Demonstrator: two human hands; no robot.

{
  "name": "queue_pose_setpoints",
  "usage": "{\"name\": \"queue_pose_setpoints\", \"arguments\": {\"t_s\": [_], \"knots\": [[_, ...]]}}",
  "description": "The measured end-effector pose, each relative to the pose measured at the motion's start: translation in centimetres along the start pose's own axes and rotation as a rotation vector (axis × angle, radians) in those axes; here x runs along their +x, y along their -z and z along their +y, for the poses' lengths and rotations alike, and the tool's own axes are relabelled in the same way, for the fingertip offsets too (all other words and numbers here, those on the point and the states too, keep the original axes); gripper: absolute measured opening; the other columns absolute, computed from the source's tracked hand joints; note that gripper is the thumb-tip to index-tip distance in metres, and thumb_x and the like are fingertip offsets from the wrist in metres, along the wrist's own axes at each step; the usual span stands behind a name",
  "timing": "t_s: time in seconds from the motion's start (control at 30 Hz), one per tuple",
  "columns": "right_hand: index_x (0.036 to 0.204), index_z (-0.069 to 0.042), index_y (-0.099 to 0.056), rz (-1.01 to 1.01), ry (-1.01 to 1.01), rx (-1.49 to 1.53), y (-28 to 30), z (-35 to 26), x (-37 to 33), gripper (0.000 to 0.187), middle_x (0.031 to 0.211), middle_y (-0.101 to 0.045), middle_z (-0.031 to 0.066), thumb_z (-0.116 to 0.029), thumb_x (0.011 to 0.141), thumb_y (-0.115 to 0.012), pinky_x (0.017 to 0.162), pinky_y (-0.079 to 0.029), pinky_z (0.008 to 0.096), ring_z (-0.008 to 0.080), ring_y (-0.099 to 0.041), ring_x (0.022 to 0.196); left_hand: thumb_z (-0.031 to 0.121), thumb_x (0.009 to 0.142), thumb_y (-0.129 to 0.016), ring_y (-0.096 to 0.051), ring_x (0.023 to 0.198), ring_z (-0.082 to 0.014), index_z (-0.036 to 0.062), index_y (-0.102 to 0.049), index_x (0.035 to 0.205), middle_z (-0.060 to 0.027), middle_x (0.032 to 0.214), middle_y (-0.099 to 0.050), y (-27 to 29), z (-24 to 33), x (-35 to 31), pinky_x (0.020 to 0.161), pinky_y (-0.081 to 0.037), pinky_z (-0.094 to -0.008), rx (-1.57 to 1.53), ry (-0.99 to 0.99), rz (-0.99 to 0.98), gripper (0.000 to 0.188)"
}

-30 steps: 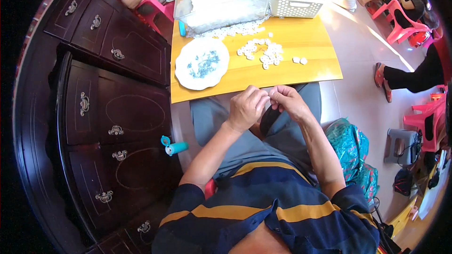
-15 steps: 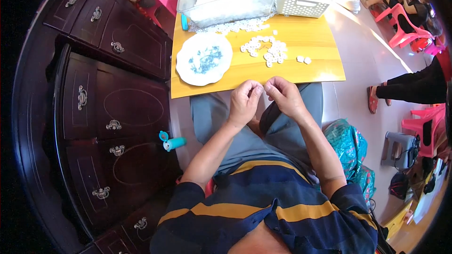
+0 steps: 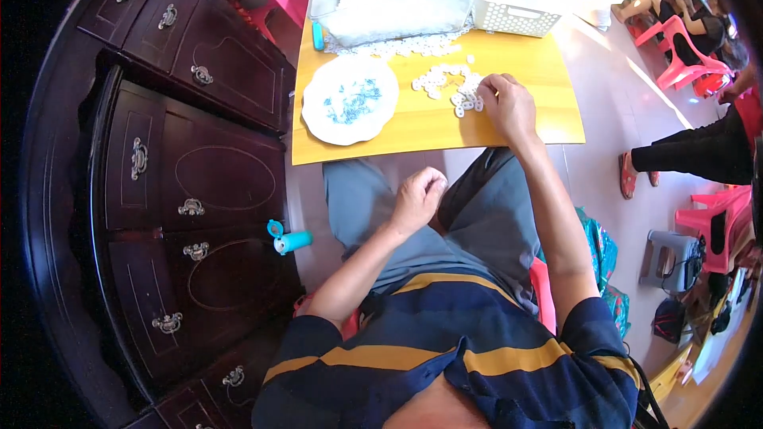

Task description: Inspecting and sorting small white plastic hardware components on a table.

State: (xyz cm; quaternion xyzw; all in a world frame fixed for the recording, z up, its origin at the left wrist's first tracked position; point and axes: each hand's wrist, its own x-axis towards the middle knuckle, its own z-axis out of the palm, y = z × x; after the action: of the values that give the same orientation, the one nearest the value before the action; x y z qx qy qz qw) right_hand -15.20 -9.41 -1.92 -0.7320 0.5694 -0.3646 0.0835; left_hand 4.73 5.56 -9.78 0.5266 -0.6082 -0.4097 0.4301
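Over the front right of the yellow table, my right hand (image 3: 509, 110) has its fingers curled down at the right side of a loose group of small white pieces (image 3: 462, 94). They look like little rings or beads. Whatever the fingertips touch is hidden beneath them. My left hand (image 3: 419, 197) hovers above my lap, thumb and fingers pressed together, and anything between them is too small to make out. On the table's left lies a white scalloped plate (image 3: 318, 103) with a blue pattern or blue bits in its middle.
A clear plastic bin (image 3: 318, 9) full of white pieces and a perforated white basket (image 3: 485, 17) stand at the back of the yellow table (image 3: 421, 129). Dark drawers (image 3: 222, 119) line the left. A teal bottle (image 3: 294, 241) is beside my leg. Other people sit and stand nearby.
My right hand has left my left one and moved forward onto the table, covering the two separate white pieces. My left hand has dropped slightly toward my lap.
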Motion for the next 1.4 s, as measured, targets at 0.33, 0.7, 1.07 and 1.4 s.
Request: {"name": "queue_pose_setpoints", "arguments": {"t_s": [0.33, 0.7, 1.07, 1.4], "knots": [[0.088, -0.007, -0.075, 0.003, -0.064, 0.018, -0.7, 2.0, 1.0, 0.016, 0.091, -0.071, 0.0167, -0.021, 0.088, -0.067, 0.075, -0.055, 0.0453, 0.0358, -0.069, 0.084, 0.011, 0.095, -0.060, -0.066, 0.072, -0.0206, -0.0001, -0.063, 0.089, -0.0113, 0.076, -0.067, -0.3, -2.1, -0.7, 0.067, -0.052, -0.0355, 0.060, -0.019, -0.064, 0.013], [0.080, -0.007, -0.075, -0.194, -0.155, -0.143, -0.3, 1.0, 2.2, 0.023, 0.083, -0.072, 0.0177, -0.030, 0.081, -0.072, 0.073, -0.056, 0.0459, 0.0349, -0.071, 0.079, 0.013, 0.090, -0.065, -0.069, 0.076, -0.0312, 0.0007, -0.065, 0.087, -0.0165, 0.080, -0.069, -0.4, -3.0, -0.8, 0.069, -0.053, -0.0398, 0.079, 0.079, -0.123, 0.013], [0.079, -0.010, -0.077, -0.285, -0.263, -0.150, -0.9, 1.3, 4.2, 0.019, 0.079, -0.073, 0.0178, -0.027, 0.075, -0.070, 0.074, -0.058, 0.0449, 0.0343, -0.072, 0.079, 0.015, 0.091, -0.065, -0.070, 0.073, -0.0264, 0.0017, -0.067, 0.089, -0.0146, 0.079, -0.071, -0.4, -3.2, -0.8, 0.067, -0.053, -0.0378, 0.072, 0.103, -0.138, 0.013], [0.076, -0.012, -0.076, -0.284, -0.193, -0.329, -1.2, 0.7, 4.2, 0.028, 0.076, -0.073, 0.0133, -0.040, 0.078, -0.077, 0.071, -0.058, 0.0423, 0.0304, -0.072, 0.076, 0.015, 0.092, -0.065, -0.068, 0.068, -0.0212, 0.0010, -0.068, 0.089, -0.0133, 0.076, -0.070, -0.4, -3.1, -0.7, 0.065, -0.052, -0.0357, 0.038, 0.109, -0.147, 0.014]]}}
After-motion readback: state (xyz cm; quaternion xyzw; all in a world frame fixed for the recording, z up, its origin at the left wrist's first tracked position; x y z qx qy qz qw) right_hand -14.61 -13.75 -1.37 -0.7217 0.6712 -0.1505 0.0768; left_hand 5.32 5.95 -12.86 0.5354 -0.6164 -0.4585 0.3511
